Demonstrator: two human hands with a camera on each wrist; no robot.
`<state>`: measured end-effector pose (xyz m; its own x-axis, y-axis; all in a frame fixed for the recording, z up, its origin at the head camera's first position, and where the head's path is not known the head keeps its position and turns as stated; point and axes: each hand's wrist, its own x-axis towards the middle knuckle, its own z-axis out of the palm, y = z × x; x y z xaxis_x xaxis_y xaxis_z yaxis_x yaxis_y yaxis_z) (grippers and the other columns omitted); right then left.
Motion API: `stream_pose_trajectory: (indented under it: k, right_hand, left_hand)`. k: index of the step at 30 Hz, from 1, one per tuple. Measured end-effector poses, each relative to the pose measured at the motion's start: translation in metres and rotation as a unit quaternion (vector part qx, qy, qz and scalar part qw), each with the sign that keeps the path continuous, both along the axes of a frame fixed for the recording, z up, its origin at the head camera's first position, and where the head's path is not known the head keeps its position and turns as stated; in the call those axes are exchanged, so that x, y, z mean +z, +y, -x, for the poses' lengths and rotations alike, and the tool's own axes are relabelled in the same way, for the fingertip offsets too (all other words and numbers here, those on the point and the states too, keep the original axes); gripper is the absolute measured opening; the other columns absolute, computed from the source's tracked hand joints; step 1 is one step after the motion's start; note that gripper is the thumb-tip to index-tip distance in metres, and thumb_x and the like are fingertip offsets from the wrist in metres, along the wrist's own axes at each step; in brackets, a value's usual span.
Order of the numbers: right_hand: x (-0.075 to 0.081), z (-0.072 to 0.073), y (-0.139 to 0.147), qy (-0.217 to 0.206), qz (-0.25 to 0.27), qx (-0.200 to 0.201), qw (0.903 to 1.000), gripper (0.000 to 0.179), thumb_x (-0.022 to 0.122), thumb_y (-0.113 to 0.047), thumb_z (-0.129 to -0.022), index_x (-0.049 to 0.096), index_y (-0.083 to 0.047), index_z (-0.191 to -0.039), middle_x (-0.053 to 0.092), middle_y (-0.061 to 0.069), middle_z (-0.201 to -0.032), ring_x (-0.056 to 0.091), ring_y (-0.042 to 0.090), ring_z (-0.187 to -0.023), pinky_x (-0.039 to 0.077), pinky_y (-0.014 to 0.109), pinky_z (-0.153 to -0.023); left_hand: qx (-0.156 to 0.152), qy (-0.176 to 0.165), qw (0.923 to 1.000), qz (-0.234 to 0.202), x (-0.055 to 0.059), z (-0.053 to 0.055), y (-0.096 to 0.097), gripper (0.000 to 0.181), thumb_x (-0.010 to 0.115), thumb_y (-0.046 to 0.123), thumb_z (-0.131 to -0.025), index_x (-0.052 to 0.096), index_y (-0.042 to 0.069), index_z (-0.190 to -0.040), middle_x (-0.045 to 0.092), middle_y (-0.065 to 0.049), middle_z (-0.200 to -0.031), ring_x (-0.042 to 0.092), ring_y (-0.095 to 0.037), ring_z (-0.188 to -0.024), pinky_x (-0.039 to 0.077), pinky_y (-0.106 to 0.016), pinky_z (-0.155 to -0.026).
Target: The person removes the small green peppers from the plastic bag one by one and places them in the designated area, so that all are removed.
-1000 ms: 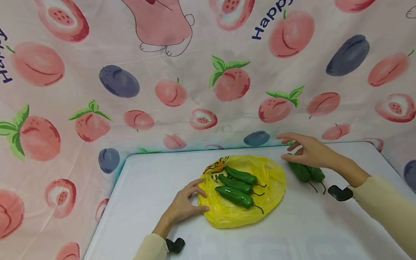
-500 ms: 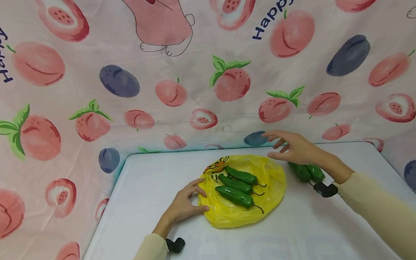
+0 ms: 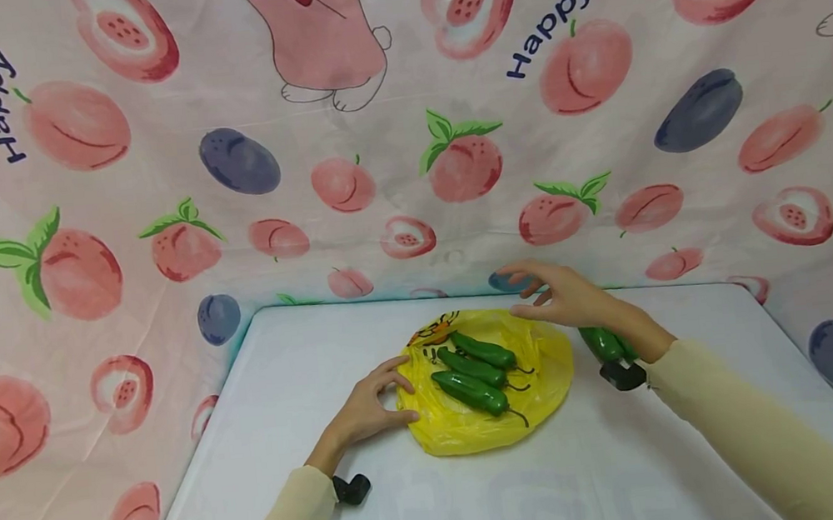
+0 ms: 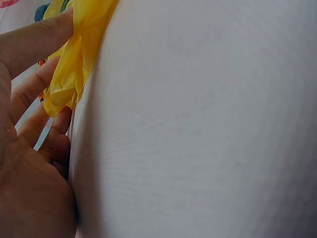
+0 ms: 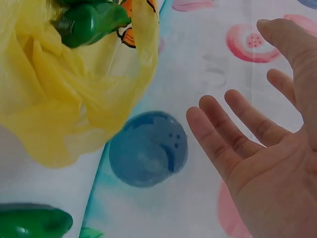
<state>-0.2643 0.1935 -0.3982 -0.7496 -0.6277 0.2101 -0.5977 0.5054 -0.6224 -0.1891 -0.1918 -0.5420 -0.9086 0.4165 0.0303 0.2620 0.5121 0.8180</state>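
Three green chili peppers [image 3: 470,393] lie side by side on a yellow plastic bag [image 3: 543,403], which rests on the white table. My left hand [image 3: 366,407] touches the bag's left edge, thumb and fingers spread apart; the left wrist view has crumpled yellow plastic [image 4: 81,54] against them. Above the bag's far right edge hovers my right hand [image 3: 570,295], fingers extended and holding nothing. More green peppers [image 3: 602,346] lie right of the bag, partly hidden by the right wrist. The right wrist view shows one of these peppers [image 5: 32,223] at its lower left.
The white table [image 3: 304,346] ends at a fruit-printed cloth [image 3: 393,170] that rises behind it and along both sides. A small black device [image 3: 352,490] sits at the left wrist, another black device [image 3: 623,375] at the right wrist.
My right hand has moved left, from above the peppers on the right to over the bag's far right edge. My left hand, the bag and the peppers stay where they were.
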Motion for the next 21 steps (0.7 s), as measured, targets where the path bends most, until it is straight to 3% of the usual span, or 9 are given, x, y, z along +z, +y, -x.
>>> stream_pose_trajectory:
  k: [13,21]
  right_hand:
    - [-0.02,0.003,-0.024,-0.06,-0.026,0.018,0.9977,0.06,0.074,-0.028,-0.096,0.05,-0.016,-0.15,0.064,0.018,-0.133,0.069,0.031,-0.106,0.06,0.048,-0.09]
    - [-0.029,0.008,-0.033,-0.157,-0.077,0.031,0.9842,0.064,0.076,-0.03,-0.095,0.048,-0.016,-0.151,0.057,0.023,-0.14,0.065,0.036,-0.113,0.058,0.05,-0.093]
  left_hand:
    - [-0.005,0.003,0.9999,-0.013,0.002,0.0,0.001,0.03,0.09,0.032,-0.08,0.071,0.025,-0.103,0.041,0.005,-0.16,0.029,-0.028,-0.153,0.022,-0.06,-0.122]
    - [0.001,-0.003,0.9999,-0.009,0.001,0.0,0.001,0.03,0.09,0.033,-0.08,0.07,0.027,-0.101,0.041,0.008,-0.16,0.028,-0.025,-0.153,0.022,-0.059,-0.123]
